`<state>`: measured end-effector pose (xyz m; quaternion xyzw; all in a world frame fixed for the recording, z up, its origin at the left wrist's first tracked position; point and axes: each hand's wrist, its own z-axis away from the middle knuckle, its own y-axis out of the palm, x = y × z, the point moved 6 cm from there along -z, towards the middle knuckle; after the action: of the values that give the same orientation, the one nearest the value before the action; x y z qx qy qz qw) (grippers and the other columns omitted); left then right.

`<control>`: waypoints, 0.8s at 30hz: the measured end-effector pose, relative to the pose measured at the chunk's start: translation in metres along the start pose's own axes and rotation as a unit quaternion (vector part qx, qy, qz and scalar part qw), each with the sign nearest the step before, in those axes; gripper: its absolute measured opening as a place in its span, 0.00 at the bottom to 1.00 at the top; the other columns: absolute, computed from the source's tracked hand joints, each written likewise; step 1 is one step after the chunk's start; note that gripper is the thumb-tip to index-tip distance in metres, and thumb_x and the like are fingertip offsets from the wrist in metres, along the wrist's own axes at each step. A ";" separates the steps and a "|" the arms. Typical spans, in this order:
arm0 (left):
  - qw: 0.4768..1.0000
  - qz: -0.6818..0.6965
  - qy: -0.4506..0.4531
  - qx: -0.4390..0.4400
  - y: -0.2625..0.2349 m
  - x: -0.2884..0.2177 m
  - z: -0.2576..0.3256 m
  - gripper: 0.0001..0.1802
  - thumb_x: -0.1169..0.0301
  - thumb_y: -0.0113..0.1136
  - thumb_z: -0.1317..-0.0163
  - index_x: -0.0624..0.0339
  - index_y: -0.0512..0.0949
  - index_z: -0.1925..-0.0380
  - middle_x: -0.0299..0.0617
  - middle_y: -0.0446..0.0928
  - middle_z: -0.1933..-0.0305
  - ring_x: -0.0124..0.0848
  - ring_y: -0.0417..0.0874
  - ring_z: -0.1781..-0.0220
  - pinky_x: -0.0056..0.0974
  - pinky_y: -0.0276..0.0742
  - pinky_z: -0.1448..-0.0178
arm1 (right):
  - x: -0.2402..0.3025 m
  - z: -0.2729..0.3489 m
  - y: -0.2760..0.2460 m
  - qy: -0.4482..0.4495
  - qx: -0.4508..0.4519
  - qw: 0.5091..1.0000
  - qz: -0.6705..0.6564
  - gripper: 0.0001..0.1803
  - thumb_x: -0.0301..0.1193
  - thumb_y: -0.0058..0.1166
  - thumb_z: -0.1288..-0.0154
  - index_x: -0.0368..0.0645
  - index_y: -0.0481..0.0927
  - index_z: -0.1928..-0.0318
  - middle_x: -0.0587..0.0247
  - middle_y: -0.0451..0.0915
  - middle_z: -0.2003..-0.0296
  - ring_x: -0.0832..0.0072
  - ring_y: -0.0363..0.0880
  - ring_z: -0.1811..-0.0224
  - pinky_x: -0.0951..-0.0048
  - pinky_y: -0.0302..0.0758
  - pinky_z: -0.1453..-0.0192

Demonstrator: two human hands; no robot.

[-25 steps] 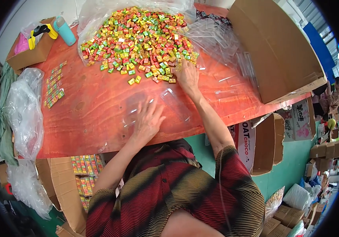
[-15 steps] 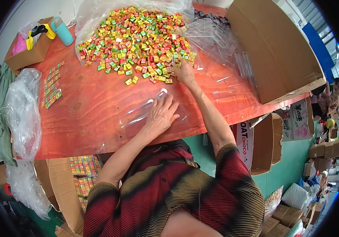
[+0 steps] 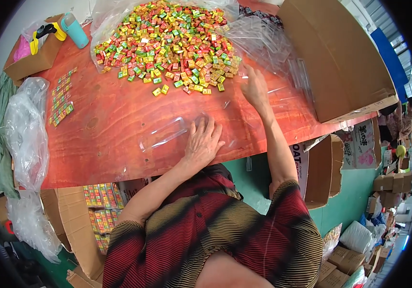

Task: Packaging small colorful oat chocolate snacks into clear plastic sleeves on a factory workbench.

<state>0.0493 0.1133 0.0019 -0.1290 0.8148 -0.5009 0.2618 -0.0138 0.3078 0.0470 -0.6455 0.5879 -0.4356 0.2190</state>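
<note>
A heap of small coloured wrapped cubes [image 3: 167, 43] lies on clear plastic at the far side of the red table [image 3: 110, 120]. My left hand [image 3: 202, 141] rests flat, fingers spread, on a clear plastic tray [image 3: 165, 134] near the table's front edge. My right hand [image 3: 255, 86] lies further out to the right, fingers extended on clear plastic trays [image 3: 273, 53] just right of the heap. Neither hand grips anything.
A large open cardboard box [image 3: 340, 57] stands at the right. A small box [image 3: 35, 53] with a teal bottle [image 3: 74, 30] sits at the back left, near a short row of cubes [image 3: 61, 98]. Plastic bags [image 3: 23, 129] hang on the left. Cartons stand below the table.
My left hand slid to the right along the table's front onto the clear tray. My right hand moved right, away from the heap's edge toward the clear trays.
</note>
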 end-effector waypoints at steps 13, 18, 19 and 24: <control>0.998 0.006 0.022 -0.060 -0.007 0.021 -0.074 0.17 0.66 0.53 0.45 0.63 0.71 0.57 0.54 0.62 0.44 0.51 0.59 0.39 0.59 0.54 0.40 | 0.005 -0.005 0.045 0.022 -0.048 0.987 -0.152 0.10 0.23 0.43 0.45 0.35 0.70 0.61 0.45 0.71 0.64 0.52 0.70 0.58 0.56 0.69 0.56; 0.999 -0.042 0.028 0.000 0.018 0.049 -0.114 0.17 0.66 0.56 0.48 0.62 0.72 0.59 0.51 0.61 0.41 0.48 0.53 0.34 0.57 0.51 0.37 | -0.002 -0.018 0.070 0.089 -0.068 0.987 -0.115 0.11 0.23 0.42 0.45 0.33 0.69 0.60 0.43 0.70 0.61 0.50 0.68 0.57 0.55 0.67 0.55; 0.999 -0.034 0.037 -0.004 0.022 0.054 -0.115 0.17 0.65 0.57 0.49 0.63 0.73 0.60 0.52 0.61 0.42 0.49 0.54 0.35 0.58 0.51 0.37 | -0.001 -0.019 0.073 0.071 -0.067 0.989 -0.114 0.11 0.23 0.43 0.46 0.33 0.69 0.60 0.43 0.70 0.61 0.50 0.68 0.57 0.55 0.66 0.55; 0.999 -0.043 0.033 -0.002 0.026 0.066 -0.123 0.20 0.63 0.59 0.50 0.63 0.72 0.59 0.52 0.63 0.44 0.47 0.54 0.35 0.59 0.49 0.37 | 0.003 -0.016 0.084 0.005 -0.031 0.999 0.013 0.18 0.26 0.44 0.46 0.36 0.68 0.53 0.46 0.68 0.52 0.52 0.63 0.45 0.56 0.60 0.41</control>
<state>-0.0719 0.1862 0.0036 -0.1482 0.8176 -0.5141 0.2129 -0.0745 0.2907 -0.0106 -0.6418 0.6106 -0.4179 0.2015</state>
